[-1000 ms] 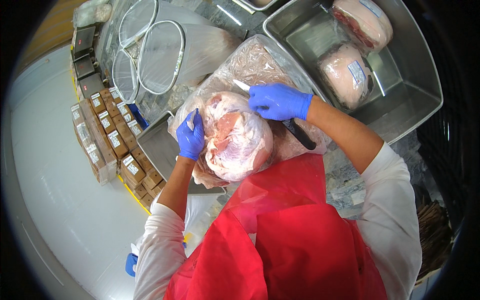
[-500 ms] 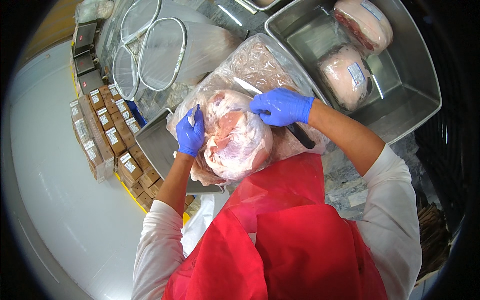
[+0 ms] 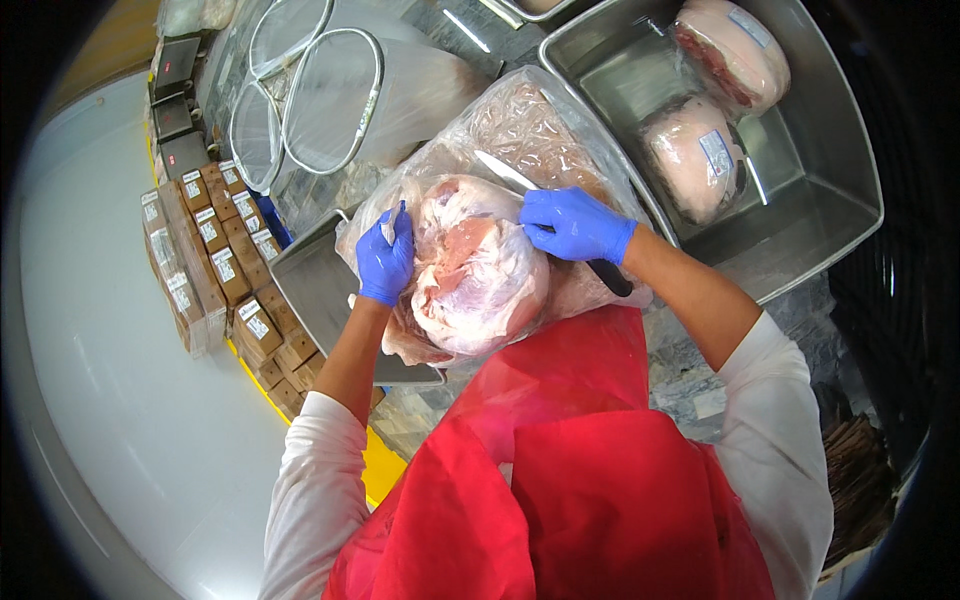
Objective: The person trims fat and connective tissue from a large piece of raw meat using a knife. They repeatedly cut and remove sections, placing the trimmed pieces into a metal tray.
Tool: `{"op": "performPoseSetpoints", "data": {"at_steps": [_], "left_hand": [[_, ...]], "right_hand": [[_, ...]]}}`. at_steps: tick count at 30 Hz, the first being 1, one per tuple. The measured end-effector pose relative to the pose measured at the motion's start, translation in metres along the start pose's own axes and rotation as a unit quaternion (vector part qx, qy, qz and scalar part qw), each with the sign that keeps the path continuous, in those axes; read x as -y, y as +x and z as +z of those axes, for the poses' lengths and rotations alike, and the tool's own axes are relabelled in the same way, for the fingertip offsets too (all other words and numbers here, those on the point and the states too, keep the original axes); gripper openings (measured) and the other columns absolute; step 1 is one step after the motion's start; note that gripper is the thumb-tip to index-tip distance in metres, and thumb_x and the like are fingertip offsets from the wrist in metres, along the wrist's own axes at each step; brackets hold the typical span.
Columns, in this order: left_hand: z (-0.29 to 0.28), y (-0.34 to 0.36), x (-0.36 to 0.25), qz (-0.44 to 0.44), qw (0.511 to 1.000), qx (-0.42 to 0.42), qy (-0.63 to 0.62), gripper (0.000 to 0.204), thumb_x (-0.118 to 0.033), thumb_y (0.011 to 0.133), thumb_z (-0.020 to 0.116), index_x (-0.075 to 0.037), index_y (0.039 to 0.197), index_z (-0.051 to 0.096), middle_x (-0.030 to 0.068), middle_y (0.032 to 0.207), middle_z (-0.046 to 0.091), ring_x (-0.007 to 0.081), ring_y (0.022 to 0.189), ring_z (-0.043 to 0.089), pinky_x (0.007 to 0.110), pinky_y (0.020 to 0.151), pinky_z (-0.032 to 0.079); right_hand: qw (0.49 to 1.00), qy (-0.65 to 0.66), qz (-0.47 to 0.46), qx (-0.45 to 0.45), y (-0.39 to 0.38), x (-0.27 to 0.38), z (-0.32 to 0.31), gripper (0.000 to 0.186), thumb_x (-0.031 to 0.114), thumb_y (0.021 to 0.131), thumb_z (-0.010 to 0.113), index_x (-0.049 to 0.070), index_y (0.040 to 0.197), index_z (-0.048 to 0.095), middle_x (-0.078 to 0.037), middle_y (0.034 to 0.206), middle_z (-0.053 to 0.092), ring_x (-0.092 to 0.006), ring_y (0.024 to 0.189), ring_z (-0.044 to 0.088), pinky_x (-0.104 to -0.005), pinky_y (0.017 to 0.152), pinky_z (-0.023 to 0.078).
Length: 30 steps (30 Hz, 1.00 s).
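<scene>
Currently a knife (image 3: 545,205) is gripped in the closed right hand (image 3: 575,224), its long axis slanted, blade pointing up-left away from the wrist. Between both hands lies a large raw meat joint (image 3: 480,275), pinched at its edge by the left hand (image 3: 385,262).

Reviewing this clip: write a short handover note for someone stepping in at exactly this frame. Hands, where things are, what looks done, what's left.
Left hand, blue-gloved, grips the left edge of the large raw meat cut and pinches a flap of fat or skin.
Right hand, blue-gloved, holds a knife, blade at the cut's upper right edge.
The cut lies on a clear plastic bag, partly over a metal tray.
Two wrapped cuts wait in the steel tub.
Done: bag opened. Left: trimming looks unfinished.
</scene>
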<state>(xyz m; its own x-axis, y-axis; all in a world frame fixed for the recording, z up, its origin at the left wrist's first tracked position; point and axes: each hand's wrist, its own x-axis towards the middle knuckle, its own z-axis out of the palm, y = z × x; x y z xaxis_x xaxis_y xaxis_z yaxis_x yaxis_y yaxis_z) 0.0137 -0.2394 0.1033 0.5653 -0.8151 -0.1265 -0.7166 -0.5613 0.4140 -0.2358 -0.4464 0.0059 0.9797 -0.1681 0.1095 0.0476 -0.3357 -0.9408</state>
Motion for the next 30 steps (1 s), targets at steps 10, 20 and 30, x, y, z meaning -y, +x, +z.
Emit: {"op": "performPoseSetpoints", "data": {"at_steps": [10, 20, 30], "left_hand": [[0.0, 0.001, -0.001, 0.002, 1.0, 0.003, -0.019, 0.03, -0.025, 0.104, 0.059, -0.003, 0.12, 0.072, 0.0247, 0.102, 0.074, 0.0419, 0.095, 0.072, 0.045, 0.081, 0.055], [0.006, -0.001, 0.014, 0.034, 0.999, -0.017, -0.02, 0.029, -0.025, 0.104, 0.06, -0.004, 0.119, 0.072, 0.023, 0.102, 0.075, 0.0405, 0.095, 0.073, 0.044, 0.082, 0.056], [0.005, -0.005, 0.008, 0.004, 0.999, -0.035, 0.006, 0.031, -0.029, 0.104, 0.058, -0.006, 0.118, 0.073, 0.0229, 0.1, 0.074, 0.0429, 0.093, 0.072, 0.047, 0.08, 0.056]], "right_hand": [[0.998, 0.02, 0.017, -0.05, -0.015, -0.011, 0.021, 0.018, 0.023, 0.095, 0.06, 0.008, 0.097, 0.069, -0.017, 0.099, 0.065, -0.0421, 0.091, 0.066, -0.0506, 0.079, 0.054], [0.996, 0.014, 0.001, -0.084, 0.005, 0.006, 0.009, 0.017, 0.02, 0.095, 0.061, 0.006, 0.099, 0.069, -0.018, 0.1, 0.065, -0.0421, 0.092, 0.065, -0.0488, 0.082, 0.053], [0.989, 0.011, 0.034, -0.147, 0.004, 0.01, 0.009, 0.016, 0.019, 0.092, 0.07, 0.005, 0.1, 0.071, -0.018, 0.099, 0.065, -0.039, 0.096, 0.063, -0.0457, 0.086, 0.053]]}}
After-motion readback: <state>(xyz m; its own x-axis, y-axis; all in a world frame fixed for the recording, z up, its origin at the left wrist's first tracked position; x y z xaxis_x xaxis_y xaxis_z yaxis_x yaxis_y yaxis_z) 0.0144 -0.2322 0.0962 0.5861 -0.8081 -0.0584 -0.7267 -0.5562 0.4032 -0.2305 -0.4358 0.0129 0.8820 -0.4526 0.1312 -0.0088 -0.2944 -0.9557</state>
